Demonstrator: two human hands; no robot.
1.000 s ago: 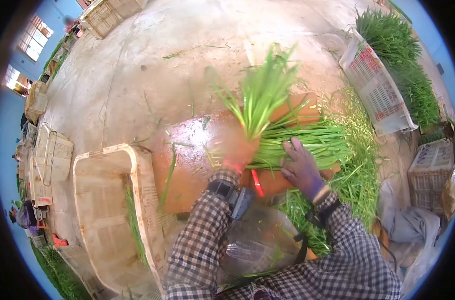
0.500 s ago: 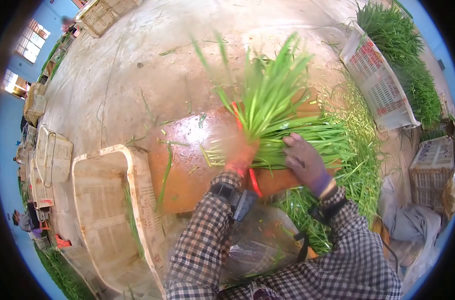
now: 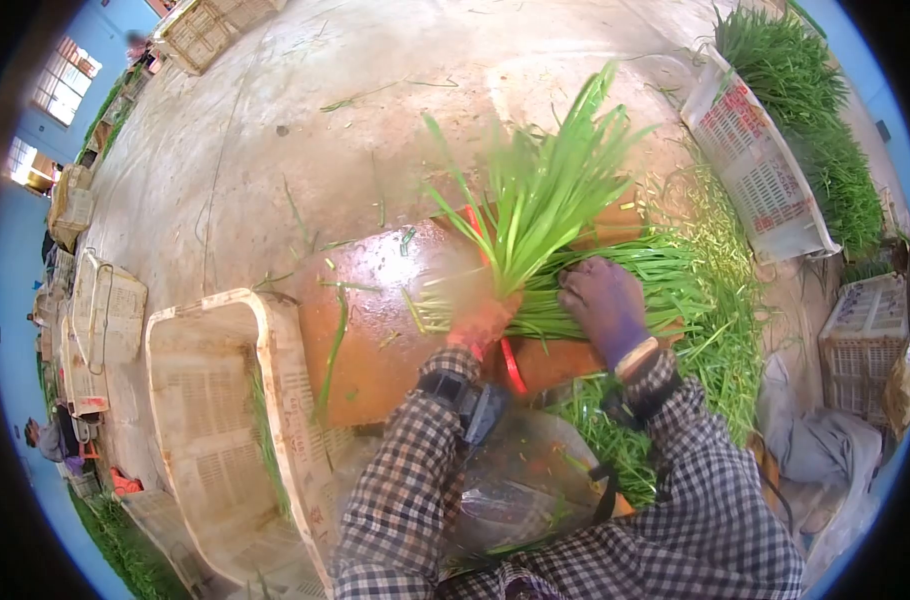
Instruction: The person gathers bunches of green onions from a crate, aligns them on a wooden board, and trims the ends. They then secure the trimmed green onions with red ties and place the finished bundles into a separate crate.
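My left hand [image 3: 483, 318], in an orange-red glove and slightly blurred, is closed around the lower part of a bunch of garlic chives [image 3: 550, 200] whose green leaves fan upward. More chives [image 3: 665, 275] lie across an orange-brown board [image 3: 360, 325], tips to the right. My right hand [image 3: 603, 302], in a purple-grey glove, rests on this lying bunch with its fingers curled into the leaves; the fingertips are hidden. A red strip [image 3: 512, 365] runs across the board beneath my left hand and the chives.
An off-white plastic crate [image 3: 275, 400] stands at the board's left. Loose trimmings [image 3: 730, 320] cover the floor at right. Beyond them, a crate [image 3: 760, 150] stands beside heaped greens [image 3: 795, 110]. Further crates [image 3: 110, 310] line the left wall, where a person [image 3: 50, 440] sits.
My right hand has shifted slightly up and its fingers have curled in more. The upright leaves in my left hand have swayed and drawn closer together.
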